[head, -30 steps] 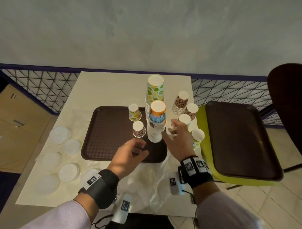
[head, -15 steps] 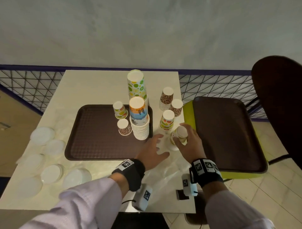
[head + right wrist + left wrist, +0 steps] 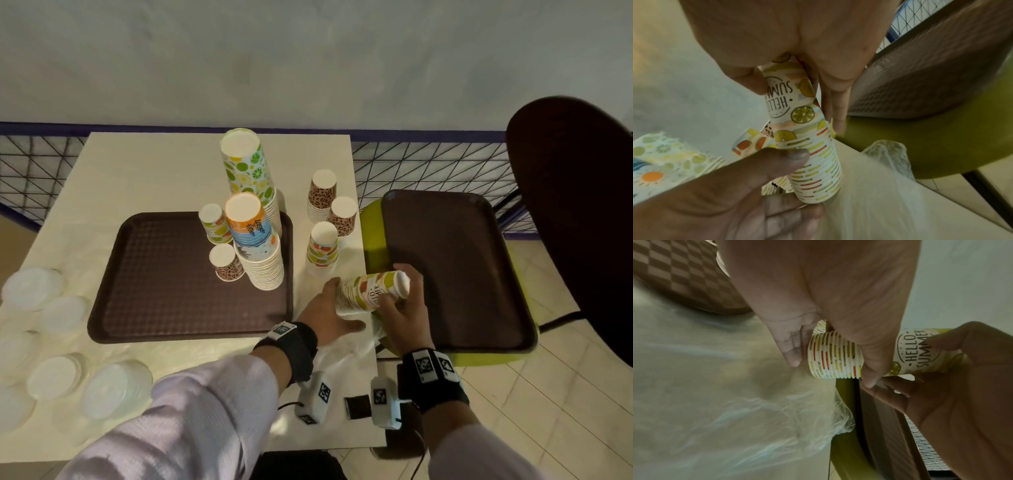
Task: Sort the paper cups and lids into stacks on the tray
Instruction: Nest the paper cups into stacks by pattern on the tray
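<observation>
While tipped sideways above the bench [image 3: 144, 178] edge, nested cup stack [image 3: 371, 291], left hand [image 3: 325, 313] gripping its rims, right hand [image 3: 404, 308] gripping its base, brown tray [image 3: 154, 274] beside.

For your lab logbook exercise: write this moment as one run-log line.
left hand: grips cup stack rim end | right hand: grips base end | stack: sideways, off tray

"HELLO SUMMER" printed on outer cup of held cup stack [image 3: 916, 352].
</observation>
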`<state>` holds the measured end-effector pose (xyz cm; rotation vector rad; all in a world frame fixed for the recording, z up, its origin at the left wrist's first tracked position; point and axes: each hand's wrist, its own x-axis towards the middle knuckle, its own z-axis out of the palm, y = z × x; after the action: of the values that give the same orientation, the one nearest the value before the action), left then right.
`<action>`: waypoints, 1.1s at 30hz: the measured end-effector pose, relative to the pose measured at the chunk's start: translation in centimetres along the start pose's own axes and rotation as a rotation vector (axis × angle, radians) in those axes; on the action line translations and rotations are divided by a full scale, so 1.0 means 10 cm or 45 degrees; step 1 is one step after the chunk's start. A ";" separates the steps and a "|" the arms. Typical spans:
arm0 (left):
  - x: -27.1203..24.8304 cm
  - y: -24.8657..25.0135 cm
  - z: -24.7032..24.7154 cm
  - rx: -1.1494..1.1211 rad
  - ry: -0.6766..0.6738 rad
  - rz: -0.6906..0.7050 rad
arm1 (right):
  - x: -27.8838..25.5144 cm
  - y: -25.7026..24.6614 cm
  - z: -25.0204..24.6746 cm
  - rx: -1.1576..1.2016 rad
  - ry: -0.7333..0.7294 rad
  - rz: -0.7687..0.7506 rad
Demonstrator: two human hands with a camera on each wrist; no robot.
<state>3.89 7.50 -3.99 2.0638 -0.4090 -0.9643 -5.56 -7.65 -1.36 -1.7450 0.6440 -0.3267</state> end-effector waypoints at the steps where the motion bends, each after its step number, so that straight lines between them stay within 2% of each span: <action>1: 0.00 0.00 0.01 0.001 0.023 0.023 | -0.01 0.00 -0.01 0.013 -0.002 -0.005; 6: -0.07 0.02 -0.01 0.038 0.121 0.071 | -0.09 -0.13 -0.04 0.102 0.004 -0.092; 9: -0.20 0.05 -0.09 0.102 0.197 0.163 | -0.17 -0.30 -0.03 0.124 -0.028 -0.135; 12: -0.39 0.05 -0.21 -0.023 0.235 0.248 | -0.29 -0.53 0.03 0.063 -0.104 -0.223; 17: -0.79 -0.03 -0.55 -0.102 0.295 0.309 | -0.42 -0.93 0.35 -0.077 -0.344 -0.300; 19: -0.91 -0.13 -0.68 -0.126 0.380 0.263 | -0.42 -1.04 0.44 -0.151 -0.488 -0.343; 20: -0.95 -0.21 -0.72 -0.239 0.366 0.229 | -0.40 -1.08 0.46 -0.159 -0.531 -0.366; 22: -1.04 -0.27 -0.83 -0.455 0.353 0.130 | -0.33 -1.09 0.49 -0.061 -0.468 -0.353; 24: -1.13 -0.30 -0.93 -0.530 0.375 0.118 | -0.16 -0.99 0.52 0.054 -0.253 -0.236; 26: -1.21 -0.33 -1.01 -0.582 0.397 0.114 | 0.09 -0.77 0.59 -0.079 -0.057 -0.119; 27: -1.24 -0.34 -1.05 -0.611 0.406 0.100 | 0.21 -0.65 0.64 -0.190 -0.017 -0.078; 29: -1.29 -0.37 -1.12 -0.653 0.411 0.067 | 0.41 -0.41 0.76 -0.347 -0.038 -0.012; 33: -1.39 -0.43 -1.20 -0.692 0.426 0.050 | 0.63 -0.24 1.03 -0.432 -0.078 0.089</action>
<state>3.65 24.52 4.16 1.6630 -0.0034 -0.6022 5.64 -2.61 -2.60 -2.0405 0.7463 -0.1181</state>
